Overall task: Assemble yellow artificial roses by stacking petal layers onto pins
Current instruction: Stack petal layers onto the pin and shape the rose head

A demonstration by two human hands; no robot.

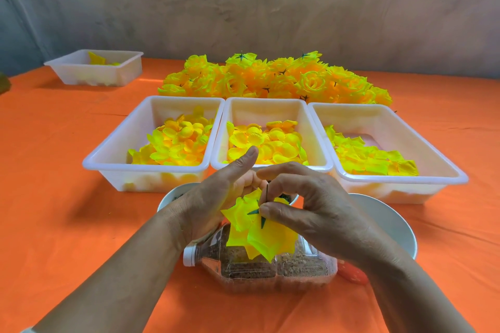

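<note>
Rose in progress (257,235): up in both hands, just over the bottle (270,270) lying on its side, in front of the petal trays (266,100)
Pin (267,192): pokes up through the yellow petal layers, dark tip bare
Green calyx (255,212): already sitting on the stack, so I'd guess this one's nearly finished
Left hand (211,197): fingers curled round the petals from behind, one digit sticking straight up
Right hand (311,205): thumb and curled fingers pinching at the pin, thumb tip down on the calyx
Finished pile (270,78): big heap of roses behind the trays, so loads done
What's left: plenty of loose petals in all three trays, lots more to go imo
</note>
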